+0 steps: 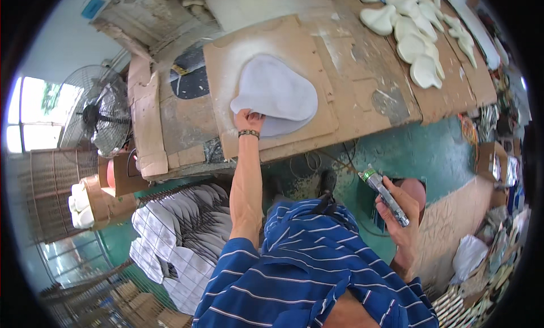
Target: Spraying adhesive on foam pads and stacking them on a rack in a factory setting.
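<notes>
Pinching the near edge of the grey pear-shaped sheet (277, 95) on the cardboard-covered tabletop (362, 95), my left hand (248, 121) looks mid-placement. My right hand (399, 214) grips a spray gun (385, 195) (held low, away); spraying likely needs it raised over the sheet.

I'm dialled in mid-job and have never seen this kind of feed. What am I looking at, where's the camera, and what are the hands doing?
This is a single fisheye view from a camera worn on a person's head, looking down, so straight edges bend. No machine: two bare hands. The left hand reaches forward and grips the near edge of a pale grey flat piece lying on a cardboard sheet on the workbench. The right hand holds a metal spray tool near the body. White shaped pieces are piled at the bench's far right.
</notes>
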{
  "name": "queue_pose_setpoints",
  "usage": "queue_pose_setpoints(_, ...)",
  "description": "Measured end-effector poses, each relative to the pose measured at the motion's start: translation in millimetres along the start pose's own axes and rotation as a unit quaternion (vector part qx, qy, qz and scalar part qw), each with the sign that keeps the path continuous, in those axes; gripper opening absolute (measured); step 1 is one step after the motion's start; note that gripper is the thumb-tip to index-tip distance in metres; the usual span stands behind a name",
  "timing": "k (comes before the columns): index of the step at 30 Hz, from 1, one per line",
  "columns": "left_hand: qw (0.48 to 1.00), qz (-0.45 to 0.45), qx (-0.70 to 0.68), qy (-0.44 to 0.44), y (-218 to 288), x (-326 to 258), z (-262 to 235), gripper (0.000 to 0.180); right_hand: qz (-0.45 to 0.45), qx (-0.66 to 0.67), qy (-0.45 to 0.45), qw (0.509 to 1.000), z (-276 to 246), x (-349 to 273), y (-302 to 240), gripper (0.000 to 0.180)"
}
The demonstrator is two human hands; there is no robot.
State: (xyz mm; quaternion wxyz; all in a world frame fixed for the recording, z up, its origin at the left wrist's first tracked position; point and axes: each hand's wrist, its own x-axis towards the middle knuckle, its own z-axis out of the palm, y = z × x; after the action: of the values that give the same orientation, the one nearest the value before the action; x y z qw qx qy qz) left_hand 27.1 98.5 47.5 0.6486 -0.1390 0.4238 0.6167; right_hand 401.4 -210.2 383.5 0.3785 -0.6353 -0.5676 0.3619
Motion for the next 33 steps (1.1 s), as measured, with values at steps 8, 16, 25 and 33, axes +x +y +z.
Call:
queue_pose_setpoints(8, 0.921, 0.184, -0.143, -0.312, 74.1, -188.0, 121.2, 0.055, 0.018, 0.053, -0.105, 0.993, 18.1, 16.0, 0.6, 0.049)
queue_pose_setpoints(16, 0.854, 0.336, -0.274, -0.287, 154.8, -385.9, 16.1, 0.048, 0.009, -0.047, -0.308, 0.95, 66.0, 53.5, -26.2, 0.035)
queue_pose_setpoints(25, 0.791, 0.532, -0.276, -0.125, 277.2, -474.3, -151.4, 0.059, -0.111, -0.114, -0.432, 0.888, 172.2, 62.9, -80.8, 0.054)
queue_pose_setpoints(33, 0.739, 0.628, -0.238, -0.056, 468.0, -496.7, -293.5, 0.063, -0.118, -0.112, -0.469, 0.868, 277.4, 40.1, -126.2, 0.053)
